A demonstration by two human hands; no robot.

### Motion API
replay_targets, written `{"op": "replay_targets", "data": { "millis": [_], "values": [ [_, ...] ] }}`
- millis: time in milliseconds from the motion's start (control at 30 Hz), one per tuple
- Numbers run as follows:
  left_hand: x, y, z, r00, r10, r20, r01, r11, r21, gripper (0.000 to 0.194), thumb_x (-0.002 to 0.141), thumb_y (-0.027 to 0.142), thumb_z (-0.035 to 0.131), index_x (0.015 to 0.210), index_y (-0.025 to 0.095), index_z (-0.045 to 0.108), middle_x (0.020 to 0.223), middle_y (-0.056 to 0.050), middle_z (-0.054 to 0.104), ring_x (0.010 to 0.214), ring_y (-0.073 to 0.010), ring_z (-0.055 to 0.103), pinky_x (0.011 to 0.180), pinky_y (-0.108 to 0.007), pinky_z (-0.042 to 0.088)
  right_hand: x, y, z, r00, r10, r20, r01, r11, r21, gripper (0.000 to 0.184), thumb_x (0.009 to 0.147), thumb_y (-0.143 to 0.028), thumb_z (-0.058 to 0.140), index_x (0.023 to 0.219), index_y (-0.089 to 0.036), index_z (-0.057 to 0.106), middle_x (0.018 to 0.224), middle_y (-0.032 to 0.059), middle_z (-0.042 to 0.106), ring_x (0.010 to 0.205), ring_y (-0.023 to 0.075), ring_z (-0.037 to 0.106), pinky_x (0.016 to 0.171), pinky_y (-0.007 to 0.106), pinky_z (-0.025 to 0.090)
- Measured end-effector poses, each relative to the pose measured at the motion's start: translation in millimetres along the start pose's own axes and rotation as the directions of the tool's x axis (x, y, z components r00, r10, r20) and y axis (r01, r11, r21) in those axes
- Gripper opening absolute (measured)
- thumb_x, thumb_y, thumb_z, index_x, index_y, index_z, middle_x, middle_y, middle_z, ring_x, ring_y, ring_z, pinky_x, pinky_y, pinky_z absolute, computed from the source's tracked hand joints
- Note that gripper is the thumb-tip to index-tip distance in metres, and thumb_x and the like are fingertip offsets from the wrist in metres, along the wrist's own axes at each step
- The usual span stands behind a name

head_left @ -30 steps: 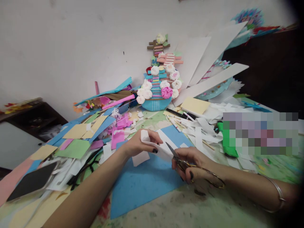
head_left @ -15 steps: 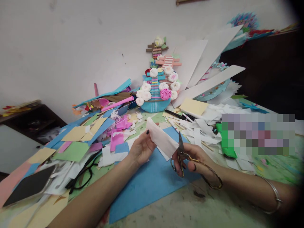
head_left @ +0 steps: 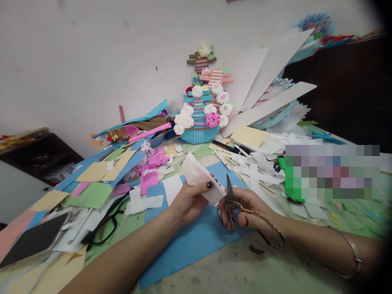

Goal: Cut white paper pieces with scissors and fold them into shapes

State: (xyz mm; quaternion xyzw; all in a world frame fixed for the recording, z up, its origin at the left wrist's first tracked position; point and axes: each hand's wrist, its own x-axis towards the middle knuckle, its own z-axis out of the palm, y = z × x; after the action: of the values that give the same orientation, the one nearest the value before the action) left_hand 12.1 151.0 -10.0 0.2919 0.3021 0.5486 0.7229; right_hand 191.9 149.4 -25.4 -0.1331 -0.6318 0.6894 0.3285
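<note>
"Holding something, was the left hand point(head_left: 191, 203)?"
"Yes, it pinched the white paper point(head_left: 196, 172) over the blue sheet point(head_left: 183, 251)."
"And the right hand point(head_left: 254, 206)?"
"It held the scissors point(head_left: 230, 195), close to the paper's right end."

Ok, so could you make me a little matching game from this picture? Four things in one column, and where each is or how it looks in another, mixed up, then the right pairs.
1. Left hand
2. Large blue sheet
3. Phone
4. Scissors

A. Held in the right hand
B. Dark, near the picture's left edge
C. Holding white paper
D. Spread flat, below both hands

Pairs: 1-C, 2-D, 3-B, 4-A
</note>
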Motion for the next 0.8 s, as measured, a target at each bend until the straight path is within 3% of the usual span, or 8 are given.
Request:
{"op": "replay_targets", "data": {
  "millis": [333,500,700,800],
  "values": [
    [3.7,1.4,-1.7,0.996,0.088,-0.002,-0.088,0.994,0.071,0.025,0.053,0.013,0.083,0.073,0.011,0.069,0.068,-0.002,0.067,0.065,-0.0134,0.061,0.063,-0.024,0.048,0.8,5.5,-0.5,0.998,0.001,-0.06,0.002,0.998,0.055,0.055,0.071,-0.058,0.07,0.095,-0.018,0.041,0.065,-0.0005,0.06,0.051,0.0088,0.052,0.046,0.019,0.041],
    [3.8,1.6,-0.9,0.995,0.094,0.018,-0.095,0.995,0.031,0.026,0.053,0.014,0.084,0.074,0.012,0.068,0.067,0.0,0.067,0.064,-0.0112,0.06,0.063,-0.021,0.047,2.1,4.1,0.9,0.99,0.068,-0.126,-0.06,0.996,0.067,0.061,0.062,-0.065,0.072,0.089,-0.02,0.042,0.054,-0.0074,0.054,0.037,0.0045,0.041,0.035,0.015,0.032],
    [4.5,1.9,-1.0,0.995,0.094,-0.041,-0.093,0.995,0.017,0.031,0.049,0.014,0.086,0.074,0.013,0.067,0.066,0.0,0.067,0.063,-0.0122,0.06,0.062,-0.023,0.047,2.3,4.5,-2.5,0.973,0.148,-0.175,-0.141,0.989,0.053,0.05,0.063,-0.046,0.079,0.084,-0.021,0.042,0.047,-0.0106,0.051,0.032,0.003,0.035,0.031,0.013,0.026],
    [4.7,3.3,-1.3,0.994,0.102,-0.042,-0.1,0.994,0.038,0.03,0.049,0.014,0.085,0.073,0.012,0.067,0.066,0.0,0.067,0.064,-0.0128,0.06,0.063,-0.024,0.046,1.8,4.2,-3.0,0.978,0.124,-0.17,-0.119,0.992,0.04,0.056,0.06,-0.057,0.077,0.085,-0.02,0.043,0.049,-0.0099,0.051,0.032,0.0026,0.034,0.031,0.012,0.025]
  ]
}}
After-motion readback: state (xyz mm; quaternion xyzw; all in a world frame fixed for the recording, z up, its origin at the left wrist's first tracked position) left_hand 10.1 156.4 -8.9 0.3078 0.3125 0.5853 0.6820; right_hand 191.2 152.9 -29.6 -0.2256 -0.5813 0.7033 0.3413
